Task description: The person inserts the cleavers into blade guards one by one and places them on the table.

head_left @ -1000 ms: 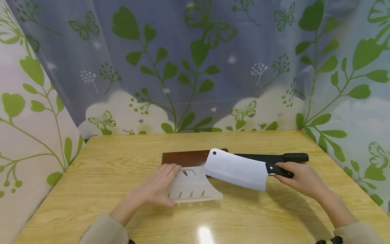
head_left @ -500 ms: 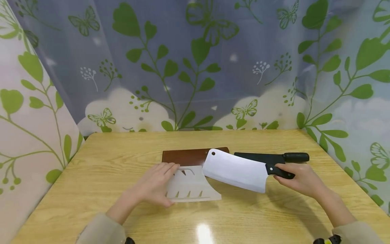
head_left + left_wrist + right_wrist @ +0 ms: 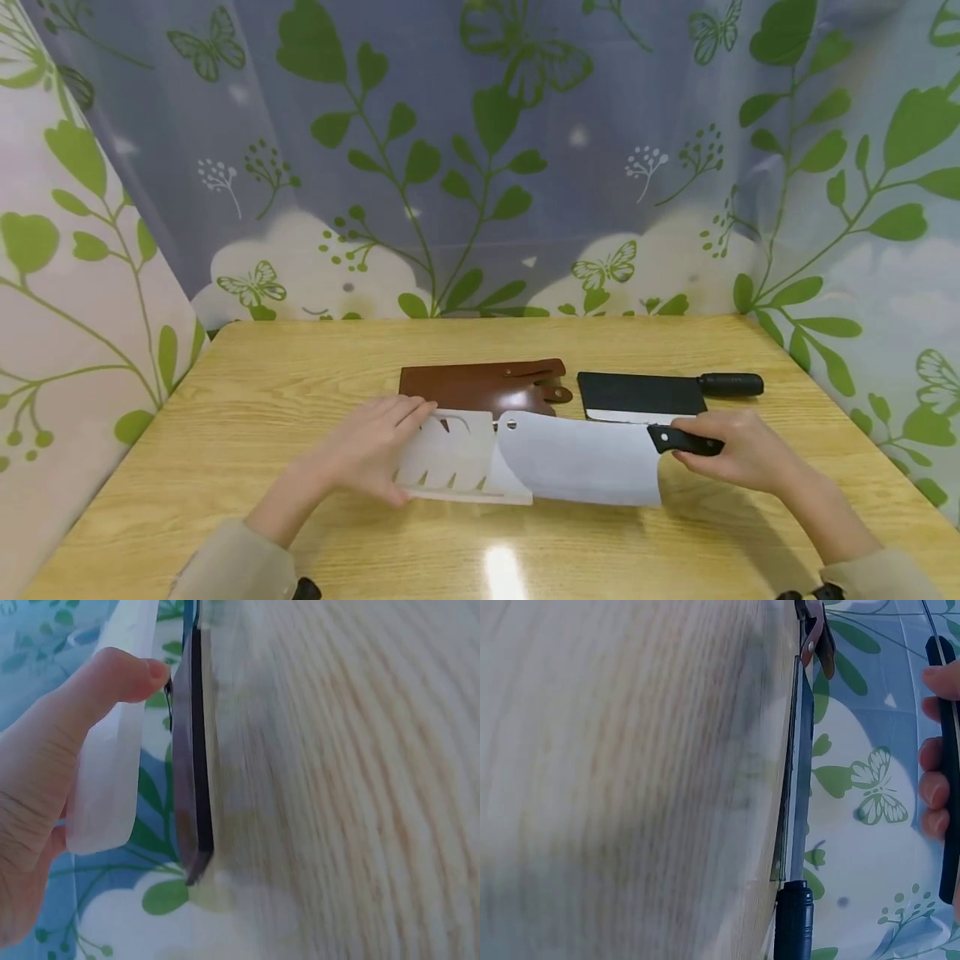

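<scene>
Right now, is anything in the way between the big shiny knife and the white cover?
Nothing visible. The right hand holds the shiny knife, its far end at the mouth of the white cover in the left hand. The brown sheath and black knife lie farther back.

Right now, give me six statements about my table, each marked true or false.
1. The right grip holds the silver cleaver by its handle. True.
2. The left grip holds the white guard. True.
3. That handle is white. False: it is black.
4. The white guard fully covers the silver cleaver. False: most of that cleaver shows.
5. The black cleaver lies right of the brown sheath. True.
6. The brown sheath stands upright. False: it lies on the table.
</scene>
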{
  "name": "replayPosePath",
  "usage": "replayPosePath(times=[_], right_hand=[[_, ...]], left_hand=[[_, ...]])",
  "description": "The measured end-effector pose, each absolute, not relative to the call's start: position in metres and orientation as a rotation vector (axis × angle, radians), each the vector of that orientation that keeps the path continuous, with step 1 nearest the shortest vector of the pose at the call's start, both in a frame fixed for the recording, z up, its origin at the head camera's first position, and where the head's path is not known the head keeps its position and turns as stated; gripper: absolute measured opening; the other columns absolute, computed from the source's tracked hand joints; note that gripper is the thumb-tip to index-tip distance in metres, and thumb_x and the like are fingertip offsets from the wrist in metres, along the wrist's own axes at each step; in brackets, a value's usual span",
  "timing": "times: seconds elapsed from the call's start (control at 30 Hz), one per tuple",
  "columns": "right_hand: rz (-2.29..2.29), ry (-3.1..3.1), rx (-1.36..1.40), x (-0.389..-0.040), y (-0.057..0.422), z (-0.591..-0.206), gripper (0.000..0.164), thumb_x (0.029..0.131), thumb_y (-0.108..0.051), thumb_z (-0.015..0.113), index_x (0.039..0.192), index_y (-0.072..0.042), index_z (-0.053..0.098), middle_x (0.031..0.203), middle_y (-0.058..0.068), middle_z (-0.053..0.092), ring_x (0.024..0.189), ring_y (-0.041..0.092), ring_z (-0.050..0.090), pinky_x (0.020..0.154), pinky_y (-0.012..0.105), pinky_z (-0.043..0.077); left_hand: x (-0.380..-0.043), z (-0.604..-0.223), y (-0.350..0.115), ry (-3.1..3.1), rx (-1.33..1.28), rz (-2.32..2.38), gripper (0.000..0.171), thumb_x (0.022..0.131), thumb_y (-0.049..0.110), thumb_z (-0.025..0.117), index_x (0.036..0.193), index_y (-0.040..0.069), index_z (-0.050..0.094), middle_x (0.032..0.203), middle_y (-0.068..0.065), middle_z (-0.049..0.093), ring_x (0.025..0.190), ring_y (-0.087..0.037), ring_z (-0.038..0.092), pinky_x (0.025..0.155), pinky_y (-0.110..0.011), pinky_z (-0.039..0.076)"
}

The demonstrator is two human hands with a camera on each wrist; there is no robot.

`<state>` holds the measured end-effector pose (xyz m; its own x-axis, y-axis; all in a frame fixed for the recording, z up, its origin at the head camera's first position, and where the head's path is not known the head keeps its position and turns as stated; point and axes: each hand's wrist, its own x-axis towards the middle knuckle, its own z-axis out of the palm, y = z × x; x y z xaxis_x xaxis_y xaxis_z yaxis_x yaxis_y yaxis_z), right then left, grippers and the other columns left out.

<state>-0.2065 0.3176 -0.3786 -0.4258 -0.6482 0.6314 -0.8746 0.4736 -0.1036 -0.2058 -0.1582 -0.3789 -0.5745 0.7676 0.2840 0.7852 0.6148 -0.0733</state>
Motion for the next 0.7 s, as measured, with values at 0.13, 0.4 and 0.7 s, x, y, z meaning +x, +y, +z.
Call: replayPosePath(times=[0.13, 0.4, 0.7], right_hand=[[0.599, -2.173, 1.296, -0.207, 0.318, -0.382, 0.036, 0.088, -0.039, 0.059, 0.091, -0.005, 0.071, 0.073, 0.0, 0.066, 0.058, 0.0, 0.053, 0.046, 0.011, 0.038], [0.652, -2.12, 1.273, -0.207, 0.321, -0.391, 0.038, 0.087, -0.039, 0.059, 0.091, -0.003, 0.07, 0.072, 0.002, 0.066, 0.057, 0.003, 0.055, 0.046, 0.012, 0.039], [0.503, -2.15, 1.201, -0.196, 0.317, -0.381, 0.037, 0.088, -0.044, 0.059, 0.091, -0.008, 0.069, 0.075, -0.004, 0.065, 0.057, -0.001, 0.053, 0.046, 0.012, 0.038]], left_hand=[[-0.201, -0.376, -0.154, -2.505, -1.292, -0.009, 0.111, 0.047, 0.053, 0.077, 0.135, -0.004, 0.039, 0.125, -0.019, 0.049, 0.112, -0.032, 0.047, 0.095, -0.048, 0.039], [-0.192, -0.372, -0.133, -2.511, -1.088, 0.259, 0.114, 0.053, 0.06, 0.071, 0.143, 0.004, 0.029, 0.125, -0.023, 0.043, 0.109, -0.039, 0.043, 0.092, -0.057, 0.035], [-0.191, -0.372, -0.126, -2.436, -1.042, 0.234, 0.11, 0.049, 0.068, 0.069, 0.133, 0.003, 0.04, 0.119, -0.019, 0.048, 0.105, -0.035, 0.045, 0.089, -0.055, 0.035]])
